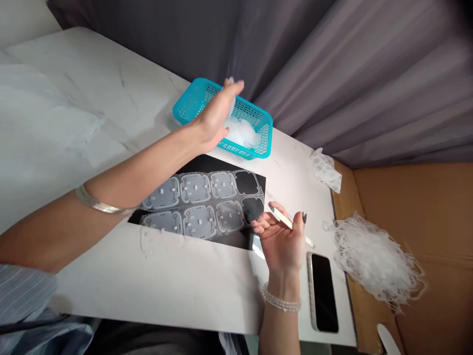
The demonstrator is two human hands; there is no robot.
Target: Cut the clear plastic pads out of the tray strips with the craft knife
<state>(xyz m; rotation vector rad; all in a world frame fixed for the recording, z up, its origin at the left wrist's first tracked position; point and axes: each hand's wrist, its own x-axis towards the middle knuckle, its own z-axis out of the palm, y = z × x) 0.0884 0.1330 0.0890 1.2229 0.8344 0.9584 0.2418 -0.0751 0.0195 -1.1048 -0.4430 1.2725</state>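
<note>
My left hand (216, 116) reaches over a turquoise plastic basket (185, 106). Its fingers are closed around a thin translucent piece (232, 106), mostly hidden behind the hand. More whitish translucent pieces (242, 132) lie piled in the basket. My right hand (283, 241) is turned palm up near the table's right side and pinches a slim white stick-like tool (283, 217) between thumb and fingers. Between the hands, a translucent moulded sheet (199, 221) of rounded-square parts lies on a black board (236, 239). At its right end, two rounded-square openings show black.
A phone (324, 293) lies right of my right wrist. Stringy translucent scraps (373, 259) hang over a cardboard box (417, 212) at the table's right edge, with a crumpled clear piece (325, 170) farther back. Translucent plastic sheeting (40, 113) covers the left. A grey curtain (354, 79) borders the back.
</note>
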